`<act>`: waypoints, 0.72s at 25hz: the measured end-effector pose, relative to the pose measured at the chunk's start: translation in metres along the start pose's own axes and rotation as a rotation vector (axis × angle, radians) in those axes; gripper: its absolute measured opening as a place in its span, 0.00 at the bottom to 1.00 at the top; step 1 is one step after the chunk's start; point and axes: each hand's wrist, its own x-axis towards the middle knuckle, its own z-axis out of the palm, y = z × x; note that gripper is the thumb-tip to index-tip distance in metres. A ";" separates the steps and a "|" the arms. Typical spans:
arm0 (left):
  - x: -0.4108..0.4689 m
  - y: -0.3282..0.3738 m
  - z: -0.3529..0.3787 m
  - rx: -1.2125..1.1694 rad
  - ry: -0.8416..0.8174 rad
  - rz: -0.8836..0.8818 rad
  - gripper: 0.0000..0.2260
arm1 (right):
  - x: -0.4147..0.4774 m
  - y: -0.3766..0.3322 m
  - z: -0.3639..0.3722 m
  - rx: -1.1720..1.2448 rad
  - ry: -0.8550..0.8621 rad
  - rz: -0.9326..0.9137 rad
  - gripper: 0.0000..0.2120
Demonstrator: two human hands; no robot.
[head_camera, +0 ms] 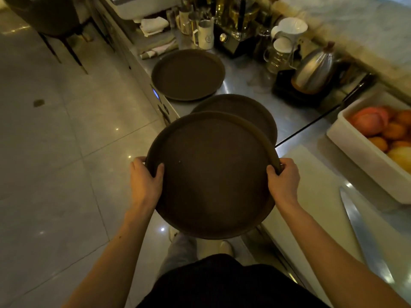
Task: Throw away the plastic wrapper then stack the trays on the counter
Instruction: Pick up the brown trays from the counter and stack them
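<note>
Both hands hold big brown tray (211, 174) up off tabletop (244, 85): left hand (146, 176) and right hand (283, 177), fingers clenched on rim. Second tray (249, 107) just beyond, third tray (188, 74) farther. No wrapper seen. Tray could slip, land crooked, bump knife (360, 227) at right.

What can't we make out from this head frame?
- Middle tray: near half hidden behind the held tray, head view.
- Held tray: one or several, cannot tell; its underside faces away.
- Left hand, right hand: fingers hidden under the rim.
- Plastic wrapper and bin: neither in frame.
- Fruit tub: cut off by the right edge.
</note>
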 end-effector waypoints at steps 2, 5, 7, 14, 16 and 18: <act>0.038 0.004 0.018 0.028 -0.067 0.015 0.21 | 0.014 -0.001 0.017 -0.022 0.049 0.044 0.10; 0.094 0.013 0.042 0.028 -0.183 0.110 0.21 | 0.025 -0.008 0.041 -0.058 0.134 0.130 0.10; 0.137 0.018 0.057 0.054 -0.281 0.190 0.20 | 0.026 -0.019 0.058 -0.063 0.221 0.222 0.09; 0.234 0.048 0.102 0.128 -0.520 0.390 0.14 | 0.016 -0.033 0.090 -0.107 0.381 0.429 0.09; 0.247 0.053 0.118 0.150 -0.587 0.433 0.13 | 0.018 -0.034 0.091 -0.119 0.373 0.474 0.11; 0.259 0.060 0.133 0.175 -0.636 0.460 0.12 | 0.023 -0.033 0.092 -0.136 0.353 0.503 0.12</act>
